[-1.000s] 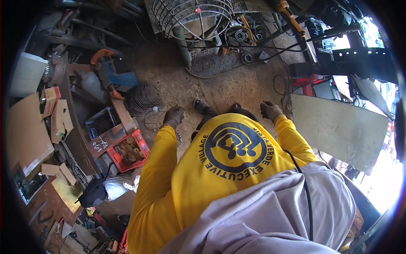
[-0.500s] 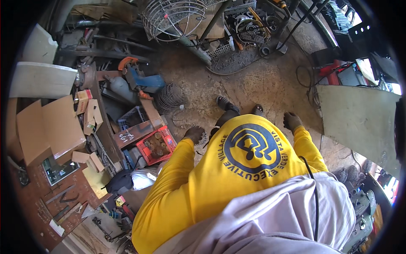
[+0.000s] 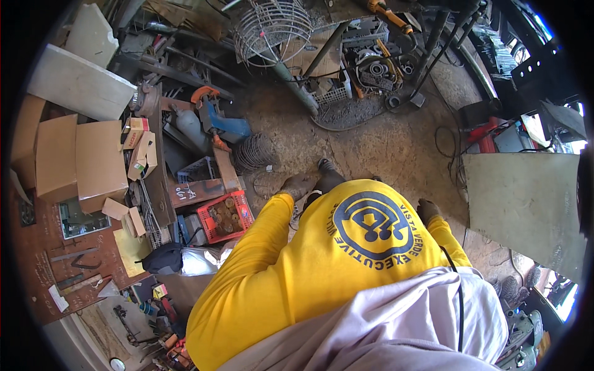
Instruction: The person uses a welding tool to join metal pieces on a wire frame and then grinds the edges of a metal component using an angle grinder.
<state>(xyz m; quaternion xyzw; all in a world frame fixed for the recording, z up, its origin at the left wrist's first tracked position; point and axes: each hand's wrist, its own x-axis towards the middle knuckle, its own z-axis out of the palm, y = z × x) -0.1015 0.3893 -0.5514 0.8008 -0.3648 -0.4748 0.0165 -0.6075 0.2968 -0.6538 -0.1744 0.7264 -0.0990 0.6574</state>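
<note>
A red plastic crate (image 3: pixel 205 220) of rusty discs (image 3: pixel 228 216), then a wire coil (image 3: pixel 254 153), lie left of the person's lowered left hand (image 3: pixel 298 183), apart from its fingers; right, the lowered right hand (image 3: pixel 427 211) is near a grey sheet (image 3: pixel 526 213). Both hands' finger spread cannot be told.

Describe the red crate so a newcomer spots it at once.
Find the yellow shirt, then its left sleeve. Just left of that sleeve sits the red crate, holding brownish round pieces. Bright red sides distinguish it from the white bag below it in the picture.
</note>
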